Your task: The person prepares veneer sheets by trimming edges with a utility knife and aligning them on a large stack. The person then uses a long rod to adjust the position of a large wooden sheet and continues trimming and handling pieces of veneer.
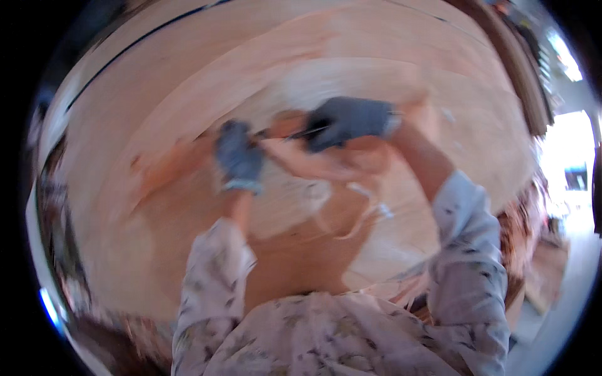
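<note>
Large pale wood sheets (476, 156), thin like veneer, lie stacked before me, with a torn reddish piece (326, 160) between and below my hands. My left hand (238, 156), in a grey glove, rests at the torn edge left of centre; its fingers are smeared by motion. My right hand (348, 125), also gloved, is closed on a thin dark tool (301, 133) that points left toward my left hand, its kind too blurred to tell. A pale loop of tape or strip (338, 232) lies below them on the sheet. Everything is somewhat blurred.
Ragged reddish sheet stock (523, 213) is piled at the right edge, beside a wooden board (545, 269) lower down. A dark brown edge (520, 75) runs along the upper right. A bright opening (570, 156) shows at the far right.
</note>
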`<action>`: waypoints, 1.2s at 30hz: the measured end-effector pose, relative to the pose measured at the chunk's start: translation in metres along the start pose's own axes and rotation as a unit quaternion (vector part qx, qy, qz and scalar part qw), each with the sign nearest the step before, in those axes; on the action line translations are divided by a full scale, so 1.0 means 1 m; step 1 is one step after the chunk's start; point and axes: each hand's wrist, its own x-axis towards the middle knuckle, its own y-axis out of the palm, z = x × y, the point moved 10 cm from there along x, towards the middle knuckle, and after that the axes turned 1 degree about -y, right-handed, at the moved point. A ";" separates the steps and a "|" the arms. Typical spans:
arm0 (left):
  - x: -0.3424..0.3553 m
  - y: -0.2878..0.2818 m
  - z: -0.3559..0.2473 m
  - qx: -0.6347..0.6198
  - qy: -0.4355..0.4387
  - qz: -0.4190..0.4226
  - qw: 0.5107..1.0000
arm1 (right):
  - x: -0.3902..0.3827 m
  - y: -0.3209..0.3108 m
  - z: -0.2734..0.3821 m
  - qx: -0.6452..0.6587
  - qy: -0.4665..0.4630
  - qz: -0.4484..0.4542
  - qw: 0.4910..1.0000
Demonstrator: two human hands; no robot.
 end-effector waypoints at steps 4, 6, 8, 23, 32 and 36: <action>-0.004 -0.010 0.016 0.099 -0.122 0.028 0.987 | 0.043 0.003 -0.039 0.177 0.034 -0.105 0.978; -0.011 -0.010 0.024 0.089 -0.154 0.044 0.983 | 0.060 0.018 -0.047 0.215 0.037 -0.107 0.970; -0.013 -0.014 0.026 0.101 -0.159 0.036 0.981 | 0.077 0.024 -0.054 0.020 0.063 -0.114 0.991; -0.194 -0.330 0.365 0.034 -0.191 -0.184 0.964 | 0.075 0.012 -0.065 -0.042 0.145 -0.107 0.983; -0.458 -0.554 0.432 0.696 -0.430 0.067 0.571 | 0.075 0.016 -0.051 -0.054 0.065 -0.149 0.985; -0.235 -0.373 0.268 0.164 -0.135 -0.068 0.975 | 0.069 0.013 -0.070 -0.046 0.042 -0.188 0.980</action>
